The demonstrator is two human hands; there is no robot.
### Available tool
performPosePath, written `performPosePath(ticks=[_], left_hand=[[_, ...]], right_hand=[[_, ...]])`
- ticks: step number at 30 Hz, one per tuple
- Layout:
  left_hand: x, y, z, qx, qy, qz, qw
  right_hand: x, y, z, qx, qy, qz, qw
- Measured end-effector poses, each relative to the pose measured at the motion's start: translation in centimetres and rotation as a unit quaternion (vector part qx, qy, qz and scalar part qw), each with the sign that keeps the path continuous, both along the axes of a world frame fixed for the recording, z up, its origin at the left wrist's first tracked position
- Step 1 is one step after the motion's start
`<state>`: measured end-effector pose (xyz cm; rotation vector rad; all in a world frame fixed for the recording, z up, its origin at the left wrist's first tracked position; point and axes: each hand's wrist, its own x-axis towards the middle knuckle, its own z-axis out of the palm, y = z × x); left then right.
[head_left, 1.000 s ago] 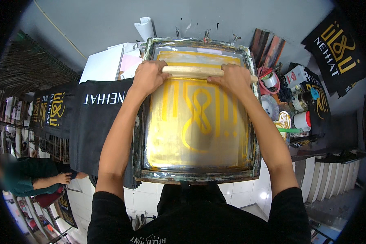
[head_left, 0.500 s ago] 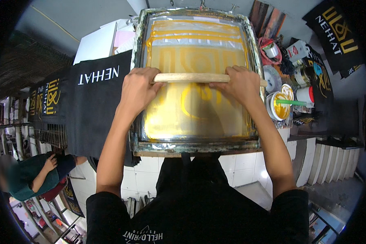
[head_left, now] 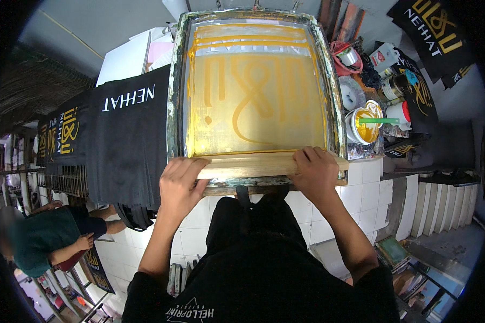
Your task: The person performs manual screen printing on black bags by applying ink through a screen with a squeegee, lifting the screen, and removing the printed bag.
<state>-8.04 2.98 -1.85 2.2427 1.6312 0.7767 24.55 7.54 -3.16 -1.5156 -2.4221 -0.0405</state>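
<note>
Both my hands grip a wooden squeegee (head_left: 248, 167) laid crosswise at the near end of a screen printing frame (head_left: 173, 102). My left hand (head_left: 181, 180) is closed on its left end, my right hand (head_left: 317, 171) on its right part. The squeegee's lower edge is hidden from me. Beyond it the mesh (head_left: 258, 126) carries a thin yellow film, with a curving design showing through. Yellow ink streaks and clear tape run along the mesh's far end and sides.
A black printed cloth bag (head_left: 126, 134) lies left of the frame. On the right stand a white tub of yellow ink (head_left: 361, 129) with a green stick (head_left: 380, 121), a red basket (head_left: 346, 56) and several containers. Another person (head_left: 54, 237) sits at the lower left, and stair-like steps (head_left: 442, 207) rise at right.
My hands have drawn the squeegee toward me, from mid-mesh to the frame's near end. The design behind it now shows fully. The seated person's arms have shifted.
</note>
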Motion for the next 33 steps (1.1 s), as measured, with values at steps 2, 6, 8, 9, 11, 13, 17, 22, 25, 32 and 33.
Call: performPosePath(ticks=[2, 6, 8, 9, 11, 13, 17, 22, 25, 32, 33], left_hand=[[-1.2, -1.0, -1.9, -0.026, -0.072, 0.011, 0.997], [-2.9, -2.4, -5.0, 0.020, 0.049, 0.091, 0.994], [-3.6, -2.5, -4.6, 0.174, 0.062, 0.029, 0.982], [-4.0, -2.5, -3.7, 0.202, 0.053, 0.048, 0.977], [-4.4, -2.0, -1.2, 0.262, -0.041, 0.053, 0.963], [-4.8, -0.4, 1.5, 0.341, -0.079, 0.104, 0.931], [-3.9, 4.2, 2.2, 0.312, -0.352, 0.176, 0.865], [-5.1, 10.7, -5.5, -0.076, -0.124, 0.282, 0.948], [-7.8, 10.4, -8.4, -0.174, -0.145, 0.292, 0.929], [-20.6, 2.9, -4.5, -0.075, -0.191, 0.360, 0.910], [-23.2, 1.4, -2.9, -0.073, -0.154, 0.383, 0.908]], right_hand=[[0.3, -0.3, -0.7, 0.040, 0.021, 0.016, 0.999], [0.4, -0.6, 0.3, 0.047, 0.059, 0.047, 0.996], [0.2, -0.5, 2.4, 0.070, 0.077, 0.051, 0.993], [0.2, -0.3, 3.9, 0.110, 0.092, 0.054, 0.988], [0.2, 0.3, 7.2, 0.184, 0.113, 0.053, 0.975], [0.7, 2.0, 10.4, 0.266, 0.130, 0.058, 0.953], [2.1, 6.9, 18.1, 0.263, 0.085, 0.022, 0.961], [-3.4, 11.8, 31.2, 0.186, 0.049, -0.151, 0.970], [-6.5, 16.2, 37.5, -0.008, 0.141, -0.324, 0.935], [-2.7, 18.8, 35.8, 0.280, 0.124, -0.026, 0.952], [-2.6, 19.0, 35.9, 0.284, 0.126, -0.014, 0.951]])
